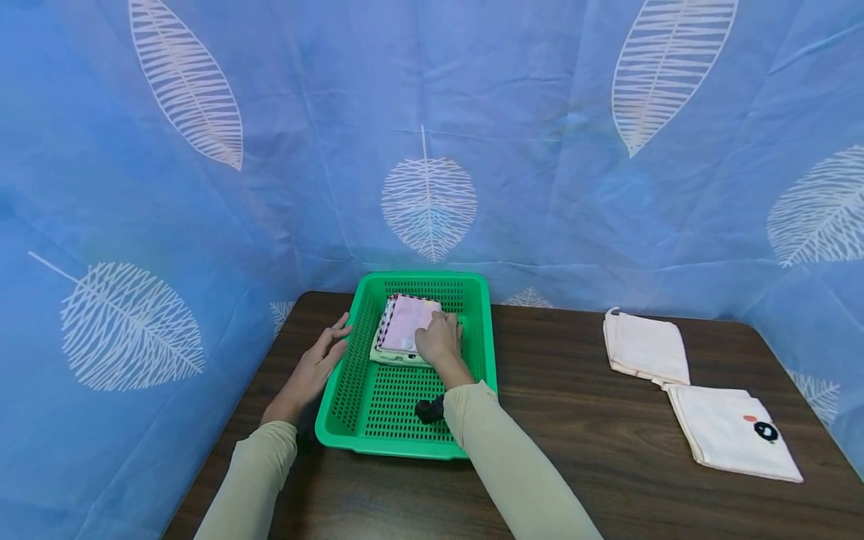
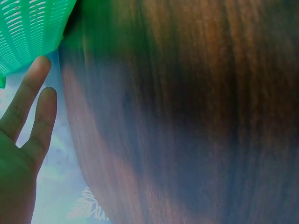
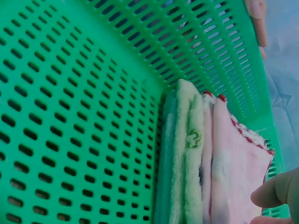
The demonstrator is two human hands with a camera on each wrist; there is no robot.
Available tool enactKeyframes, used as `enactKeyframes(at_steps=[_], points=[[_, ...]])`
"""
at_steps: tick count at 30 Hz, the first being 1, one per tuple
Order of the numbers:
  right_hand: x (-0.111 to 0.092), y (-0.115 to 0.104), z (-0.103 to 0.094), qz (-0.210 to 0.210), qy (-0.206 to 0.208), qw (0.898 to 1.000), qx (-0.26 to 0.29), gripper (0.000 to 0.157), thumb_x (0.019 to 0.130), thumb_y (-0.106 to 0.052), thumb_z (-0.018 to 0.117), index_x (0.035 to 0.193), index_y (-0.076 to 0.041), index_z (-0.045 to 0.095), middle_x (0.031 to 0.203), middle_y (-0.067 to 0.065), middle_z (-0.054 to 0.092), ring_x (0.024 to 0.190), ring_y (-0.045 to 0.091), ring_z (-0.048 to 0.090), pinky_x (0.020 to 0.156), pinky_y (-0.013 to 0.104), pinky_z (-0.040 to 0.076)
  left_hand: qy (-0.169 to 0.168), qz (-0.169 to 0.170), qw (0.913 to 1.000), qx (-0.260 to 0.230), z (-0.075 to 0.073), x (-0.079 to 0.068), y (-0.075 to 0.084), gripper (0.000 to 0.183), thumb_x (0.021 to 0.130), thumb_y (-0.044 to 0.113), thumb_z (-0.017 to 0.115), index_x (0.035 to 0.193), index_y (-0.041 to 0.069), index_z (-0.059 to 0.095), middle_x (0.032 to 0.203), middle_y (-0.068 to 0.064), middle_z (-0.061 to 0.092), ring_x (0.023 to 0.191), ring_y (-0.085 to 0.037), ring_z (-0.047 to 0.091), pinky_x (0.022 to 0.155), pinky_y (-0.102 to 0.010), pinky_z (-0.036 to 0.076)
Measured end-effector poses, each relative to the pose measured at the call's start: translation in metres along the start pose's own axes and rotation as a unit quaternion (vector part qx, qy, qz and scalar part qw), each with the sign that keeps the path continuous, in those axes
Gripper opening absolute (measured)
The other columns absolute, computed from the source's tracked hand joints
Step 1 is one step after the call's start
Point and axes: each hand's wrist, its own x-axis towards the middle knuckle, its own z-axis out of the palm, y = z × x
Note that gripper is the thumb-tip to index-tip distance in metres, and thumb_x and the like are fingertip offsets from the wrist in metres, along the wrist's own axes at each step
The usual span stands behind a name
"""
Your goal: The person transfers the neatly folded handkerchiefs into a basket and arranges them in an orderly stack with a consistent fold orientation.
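Inside a green plastic basket [image 1: 405,448] lies a stack of folded towels, topped by a pink towel [image 1: 408,319] with a dark-and-white checked edge. Beneath it shows a pale green towel [image 3: 189,140] with a small green motif. My right hand [image 1: 440,341] reaches over the stack's right side, its fingertips touching the pink towel; part of the fingers is hidden. My left hand [image 1: 316,373] is at the basket's left rim, fingers spread and fairly straight. In the left wrist view, two extended fingers [image 2: 44,112] point toward the basket's outer wall.
Two folded whitish towels lie on the dark wooden table [image 1: 574,420] to the right: a plain pinkish one [image 1: 648,349] farther back and a white one [image 1: 736,431] with a black-and-orange design. A blue leaf-patterned curtain [image 1: 526,187] hangs behind the table and down the left side.
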Motion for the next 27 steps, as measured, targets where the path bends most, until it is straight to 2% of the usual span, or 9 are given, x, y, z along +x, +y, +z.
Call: enactKeyframes(at_steps=[8, 13, 16, 19, 22, 24, 27], points=[[-0.003, -0.011, -0.005, -0.01, 0.007, 1.0, 0.002, 0.052, 0.103, -0.02, 0.053, 0.153, -0.009, 0.045, 0.153, 0.022, 0.035, 0.13, 0.04, 0.041, 0.1, 0.053, 0.044, 0.002, 0.003, 1.0, -0.005, 0.0, -0.001, 0.001, 0.043, 0.112, 0.043, 0.036, 0.147, 0.02, 0.045, 0.173, 0.009, 0.016, 0.16, -0.033, 0.017, 0.121, -0.066, 0.026], [-0.005, -0.019, -0.013, -0.028, 0.018, 0.999, 0.002, 0.051, 0.103, -0.021, 0.055, 0.151, -0.007, 0.046, 0.152, 0.022, 0.036, 0.131, 0.04, 0.042, 0.097, 0.052, 0.045, 0.003, 0.003, 1.0, -0.001, 0.0, -0.001, -0.001, 0.043, 0.112, 0.043, 0.035, 0.148, 0.021, 0.044, 0.173, 0.008, 0.017, 0.16, -0.032, 0.017, 0.121, -0.067, 0.025], [-0.006, -0.02, -0.018, -0.039, 0.005, 0.999, -0.017, 0.054, 0.103, -0.025, 0.056, 0.153, -0.007, 0.044, 0.153, 0.022, 0.034, 0.132, 0.041, 0.039, 0.098, 0.053, 0.044, 0.004, 0.003, 1.0, 0.0, 0.0, -0.001, -0.002, 0.044, 0.112, 0.043, 0.036, 0.15, 0.022, 0.043, 0.173, 0.007, 0.017, 0.16, -0.033, 0.016, 0.121, -0.067, 0.025], [-0.008, -0.02, -0.022, -0.055, -0.03, 0.997, -0.055, 0.061, 0.105, -0.037, 0.054, 0.157, -0.009, 0.037, 0.161, 0.021, 0.026, 0.145, 0.043, 0.028, 0.111, 0.058, 0.036, 0.003, 0.002, 1.0, -0.001, -0.001, -0.001, -0.001, 0.044, 0.112, 0.043, 0.036, 0.151, 0.023, 0.043, 0.173, 0.006, 0.016, 0.16, -0.033, 0.016, 0.121, -0.068, 0.024], [-0.01, -0.019, -0.025, -0.078, -0.064, 0.99, -0.101, 0.069, 0.105, -0.051, 0.048, 0.161, -0.013, 0.031, 0.168, 0.018, 0.016, 0.156, 0.042, 0.01, 0.123, 0.064, 0.019, 0.003, 0.002, 1.0, 0.0, -0.002, -0.001, 0.0, 0.044, 0.112, 0.043, 0.036, 0.151, 0.022, 0.043, 0.173, 0.005, 0.016, 0.16, -0.033, 0.016, 0.122, -0.067, 0.024], [-0.012, -0.02, -0.027, -0.094, -0.075, 0.985, -0.125, 0.072, 0.105, -0.057, 0.045, 0.162, -0.015, 0.029, 0.17, 0.017, 0.011, 0.159, 0.041, 0.001, 0.125, 0.067, 0.011, 0.002, 0.003, 1.0, 0.003, -0.001, 0.0, -0.001, 0.044, 0.112, 0.043, 0.036, 0.15, 0.022, 0.043, 0.173, 0.004, 0.016, 0.16, -0.033, 0.017, 0.122, -0.067, 0.024], [-0.013, -0.022, -0.029, -0.119, -0.075, 0.977, -0.161, 0.071, 0.105, -0.06, 0.04, 0.162, -0.019, 0.028, 0.172, 0.014, 0.008, 0.16, 0.039, -0.003, 0.126, 0.068, 0.004, 0.0, 0.004, 1.0, 0.007, 0.0, 0.0, -0.001, 0.044, 0.112, 0.042, 0.036, 0.151, 0.022, 0.043, 0.173, 0.004, 0.017, 0.16, -0.034, 0.018, 0.121, -0.068, 0.024]])
